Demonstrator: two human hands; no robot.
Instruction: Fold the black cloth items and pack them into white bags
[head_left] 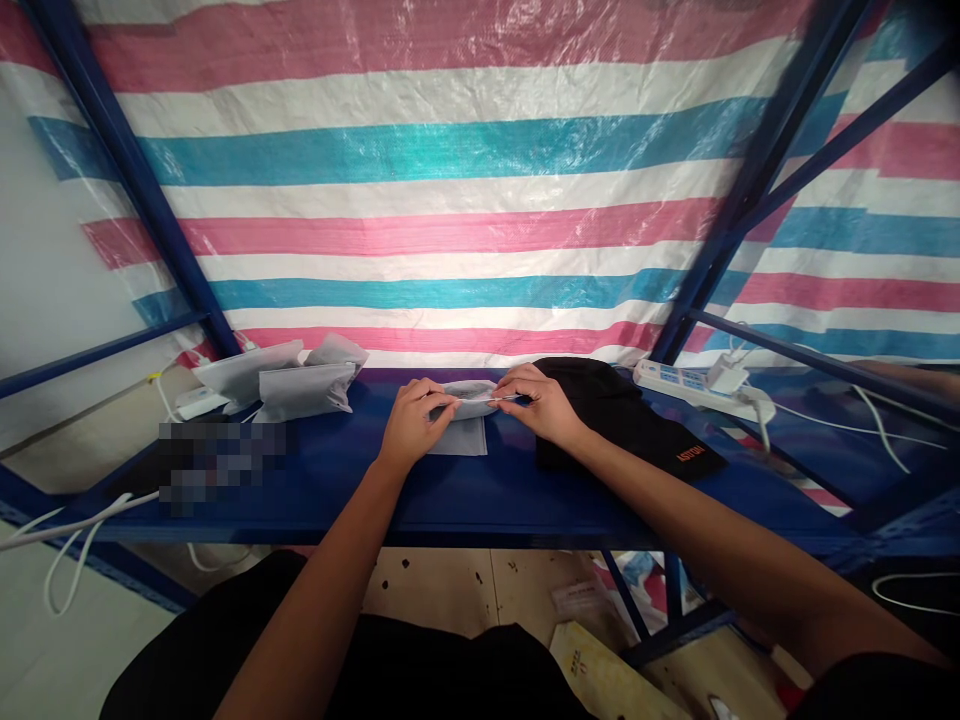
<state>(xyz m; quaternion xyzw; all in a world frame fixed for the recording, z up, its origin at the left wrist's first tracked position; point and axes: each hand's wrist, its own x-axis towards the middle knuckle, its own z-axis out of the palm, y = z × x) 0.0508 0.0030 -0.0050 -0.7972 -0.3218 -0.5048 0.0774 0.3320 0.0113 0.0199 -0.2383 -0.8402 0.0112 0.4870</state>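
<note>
Between my two hands is a pale, translucent pouch point(466, 408), held by its upper edge over the blue shelf. My left hand point(418, 418) pinches the left end of that edge between thumb and fingers. On the right end, my right hand point(538, 400) grips the same edge in a pinch. Beneath the pouch a flat whitish sheet or bag point(463, 440) lies on the shelf; I cannot tell whether the two are joined. Just right of my right hand lies a folded black cloth point(637, 425) with orange lettering, partly behind my wrist.
Several grey-white bags point(304, 388) stand at the back left of the blue shelf point(495, 505). A white power strip point(697, 388) with plugged-in chargers sits at the back right. White cables point(90, 530) hang off the left side. Blue metal posts point(720, 240) frame a striped tarp point(450, 230).
</note>
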